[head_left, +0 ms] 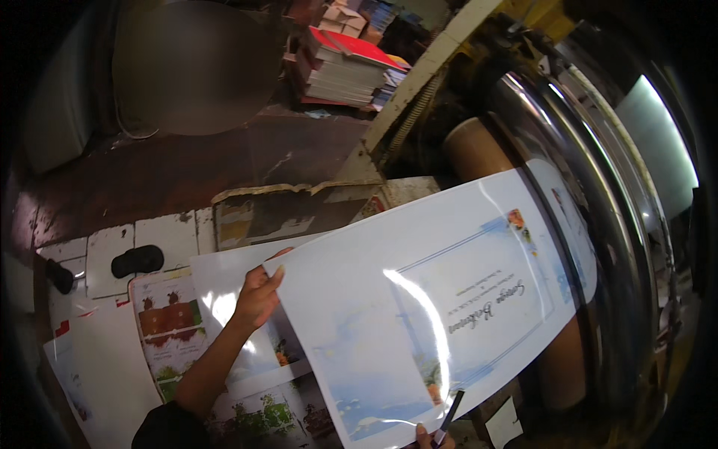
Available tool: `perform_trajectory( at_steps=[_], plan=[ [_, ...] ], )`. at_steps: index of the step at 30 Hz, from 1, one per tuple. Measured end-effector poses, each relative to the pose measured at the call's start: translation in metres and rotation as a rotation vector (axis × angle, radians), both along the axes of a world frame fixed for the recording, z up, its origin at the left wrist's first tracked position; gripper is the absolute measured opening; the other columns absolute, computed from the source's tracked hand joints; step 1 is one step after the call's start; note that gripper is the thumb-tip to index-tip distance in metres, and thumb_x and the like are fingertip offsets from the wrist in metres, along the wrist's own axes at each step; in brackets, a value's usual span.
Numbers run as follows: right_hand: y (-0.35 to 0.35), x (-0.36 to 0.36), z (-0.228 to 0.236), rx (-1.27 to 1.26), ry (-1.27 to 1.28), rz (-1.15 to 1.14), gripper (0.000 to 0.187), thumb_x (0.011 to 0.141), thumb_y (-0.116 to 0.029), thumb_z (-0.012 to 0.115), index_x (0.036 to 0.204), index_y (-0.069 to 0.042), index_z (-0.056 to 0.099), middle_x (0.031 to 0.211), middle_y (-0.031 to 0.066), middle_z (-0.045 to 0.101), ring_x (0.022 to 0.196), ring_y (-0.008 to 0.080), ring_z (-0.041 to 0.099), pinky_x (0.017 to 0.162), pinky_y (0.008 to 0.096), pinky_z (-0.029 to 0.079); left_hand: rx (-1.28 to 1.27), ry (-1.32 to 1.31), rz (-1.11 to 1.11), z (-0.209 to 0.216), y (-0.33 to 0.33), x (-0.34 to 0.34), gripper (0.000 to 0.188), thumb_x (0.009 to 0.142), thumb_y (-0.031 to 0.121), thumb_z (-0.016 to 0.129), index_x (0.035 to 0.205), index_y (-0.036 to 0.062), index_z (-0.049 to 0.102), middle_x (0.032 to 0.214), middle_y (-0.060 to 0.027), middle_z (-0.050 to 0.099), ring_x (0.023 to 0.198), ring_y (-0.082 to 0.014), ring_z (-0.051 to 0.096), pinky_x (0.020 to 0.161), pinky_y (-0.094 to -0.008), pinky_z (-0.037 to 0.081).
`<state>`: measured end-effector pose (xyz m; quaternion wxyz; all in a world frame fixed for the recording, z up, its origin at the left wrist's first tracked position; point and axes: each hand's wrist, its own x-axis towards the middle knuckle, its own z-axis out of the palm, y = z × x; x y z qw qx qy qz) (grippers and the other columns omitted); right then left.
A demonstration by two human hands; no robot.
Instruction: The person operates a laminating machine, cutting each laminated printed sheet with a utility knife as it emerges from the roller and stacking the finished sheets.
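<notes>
A large glossy printed sheet [351, 299] with blue line borders, flower motifs and dark script slants across the middle. Its right end curves against the shiny metal rollers [591, 165] of a machine. My left hand [262, 295] pinches the sheet's left edge near the upper corner, thumb on top. At the bottom edge of the picture my right hand [428, 438] shows only its fingertips, closed around a slim dark stick-like tool [451, 416]. Those fingertips are at the sheet's lower edge; the rest of that hand is out of view.
Below my left arm lie more printed sheets [168, 322] with green and brown pictures. A stack of papers with a red top [348, 71] stands at the back. Dark slippers [137, 260] rest on white tiles. A brown cylinder [479, 146] sits beside the rollers.
</notes>
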<state>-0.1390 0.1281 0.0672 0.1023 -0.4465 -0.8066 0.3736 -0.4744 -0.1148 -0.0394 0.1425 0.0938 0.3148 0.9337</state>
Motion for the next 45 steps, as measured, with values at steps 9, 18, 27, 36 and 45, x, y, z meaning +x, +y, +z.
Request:
perform_trajectory(
  at_steps=[9, 18, 27, 36, 45],
  plan=[
    [-0.004, -0.017, 0.003, 0.061, -0.109, 0.009, 0.033, 0.083, -0.030, 0.072, 0.074, -0.001, 0.059, 0.064, 0.0052, 0.060, 0.057, 0.0170, 0.053, 0.054, 0.0320, 0.042, -0.273, -0.330, -0.435, -0.074, 0.055, 0.096, 0.035, 0.092, 0.015, 0.062, 0.124, 0.0032, 0.052, 0.116, -0.0115, 0.060, 0.110, -0.0209, 0.057, 0.094, -0.0373, 0.049],
    [0.024, 0.020, 0.012, -0.059, -0.188, 0.165, 0.017, 0.087, -0.016, 0.066, 0.082, 0.000, 0.065, 0.061, 0.0089, 0.063, 0.048, 0.0137, 0.056, 0.046, 0.0292, 0.044, -0.784, 0.148, -0.267, -0.067, 0.027, 0.116, 0.038, 0.091, 0.023, 0.066, 0.120, 0.0016, 0.055, 0.114, -0.0075, 0.059, 0.104, -0.0191, 0.055, 0.092, -0.0347, 0.044],
    [0.000, 0.027, 0.050, 0.273, -0.275, 0.297, 0.019, 0.084, -0.019, 0.065, 0.093, -0.002, 0.065, 0.063, 0.0187, 0.059, 0.052, 0.0266, 0.053, 0.055, 0.0380, 0.045, -0.840, -0.043, -0.326, -0.120, -0.012, 0.143, 0.045, 0.088, 0.029, 0.069, 0.123, 0.0026, 0.056, 0.116, -0.0092, 0.061, 0.107, -0.0189, 0.056, 0.093, -0.0342, 0.045],
    [0.051, 0.053, 0.052, 0.377, -0.250, 0.193, 0.020, 0.093, -0.015, 0.053, 0.090, 0.002, 0.065, 0.061, 0.0113, 0.059, 0.054, 0.0198, 0.057, 0.055, 0.0350, 0.047, -1.024, -0.086, -0.343, -0.112, -0.045, 0.164, 0.058, 0.086, 0.039, 0.069, 0.127, 0.0025, 0.051, 0.120, -0.0142, 0.058, 0.111, -0.0251, 0.056, 0.093, -0.0398, 0.047],
    [0.116, 0.026, 0.074, 0.176, 0.366, -0.351, 0.025, 0.095, -0.026, 0.058, 0.106, -0.004, 0.059, 0.068, 0.0010, 0.058, 0.049, 0.0069, 0.051, 0.039, 0.0216, 0.040, -1.294, -0.067, -0.274, -0.057, -0.066, 0.141, 0.051, 0.088, 0.024, 0.067, 0.126, -0.0035, 0.048, 0.120, -0.0141, 0.057, 0.112, -0.0257, 0.054, 0.095, -0.0383, 0.046]
  ],
)
